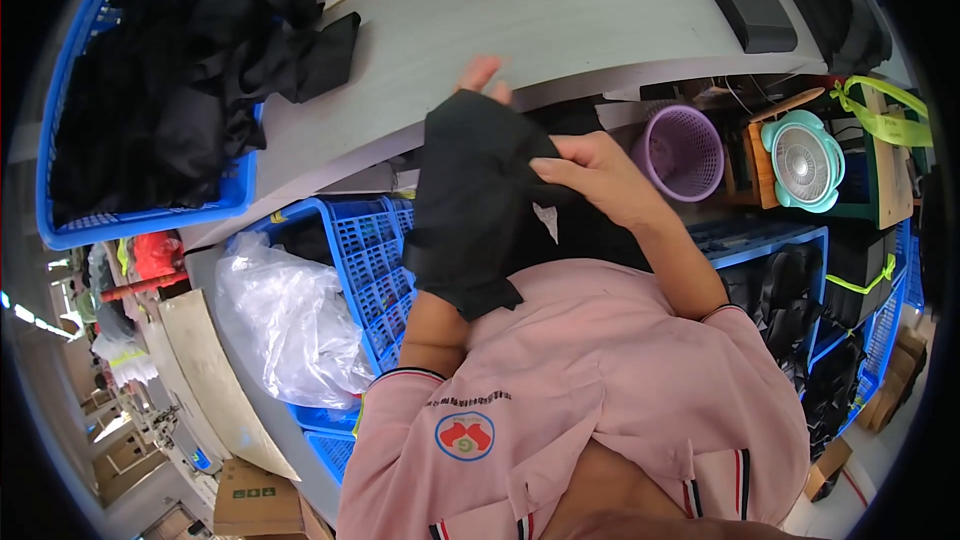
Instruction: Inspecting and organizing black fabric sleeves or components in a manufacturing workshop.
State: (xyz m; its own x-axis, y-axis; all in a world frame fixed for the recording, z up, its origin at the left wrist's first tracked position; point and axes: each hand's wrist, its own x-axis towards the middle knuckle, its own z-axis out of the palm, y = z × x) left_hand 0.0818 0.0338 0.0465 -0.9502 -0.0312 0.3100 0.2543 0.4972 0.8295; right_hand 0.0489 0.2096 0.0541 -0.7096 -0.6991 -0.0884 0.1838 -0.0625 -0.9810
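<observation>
A black fabric piece [465, 185], tube-like in shape, covers my left forearm and most of my left hand. Only the fingertips of my left hand [484, 77] stick out past its upper edge, stretched and apart, over the front edge of the grey table [560, 15]; the palm is hidden. My right hand [597, 172] pinches the right side of the same fabric between thumb and fingers. Below the hands lies more black material in my lap, with a small pale patch [546, 222] showing there.
At the table's left, a blue crate [150, 230] is heaped with black fabric pieces [190, 70]. Clear plastic bags [290, 320] fill a blue basket by my left. A purple basket [683, 155] and a turquoise fan [803, 162] stand right. Blue crates [770, 235] hold black pieces.
</observation>
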